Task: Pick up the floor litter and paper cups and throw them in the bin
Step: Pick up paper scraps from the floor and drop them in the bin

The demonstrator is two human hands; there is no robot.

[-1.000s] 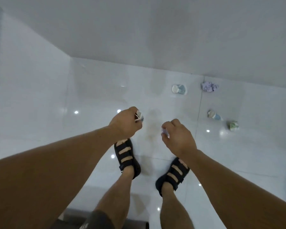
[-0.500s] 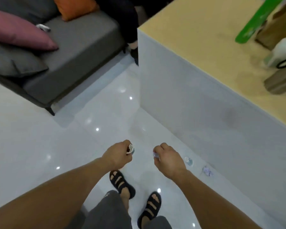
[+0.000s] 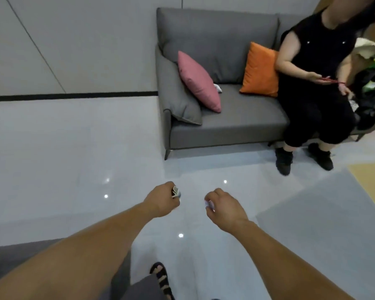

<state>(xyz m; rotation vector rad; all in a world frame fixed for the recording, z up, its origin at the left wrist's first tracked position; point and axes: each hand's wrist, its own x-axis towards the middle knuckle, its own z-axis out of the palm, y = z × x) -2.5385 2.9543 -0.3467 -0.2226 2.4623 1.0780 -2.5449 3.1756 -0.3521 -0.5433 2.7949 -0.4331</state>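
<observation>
The left hand (image 3: pixel 162 201) is curled into a loose fist, pinching a small crumpled white scrap (image 3: pixel 175 192) with a dark edge that pokes out past the thumb side of the knuckles. Just beside it, the right hand (image 3: pixel 225 207) is curled the same way, its fingers closed round a pale scrap (image 3: pixel 209 204) of which only a sliver shows; what kind of litter either piece is cannot be told. Both hands are held out in front of the body, near each other but apart, above a glossy pale tiled floor (image 3: pixel 74 159) dotted with reflected ceiling lights. Below them, at the bottom edge of the view, one foot in a black strapped sandal (image 3: pixel 161 278) stands on the tiles. Further off, a grey sofa (image 3: pixel 225 124) stands with its back to a pale panelled wall. A pink cushion (image 3: pixel 198 81) leans against its left arm and an orange cushion (image 3: pixel 260 70) stands upright against the backrest. At the sofa's right end sits a person in black (image 3: pixel 318 83), dark shoes on the floor, holding something thin and red over the lap.
</observation>
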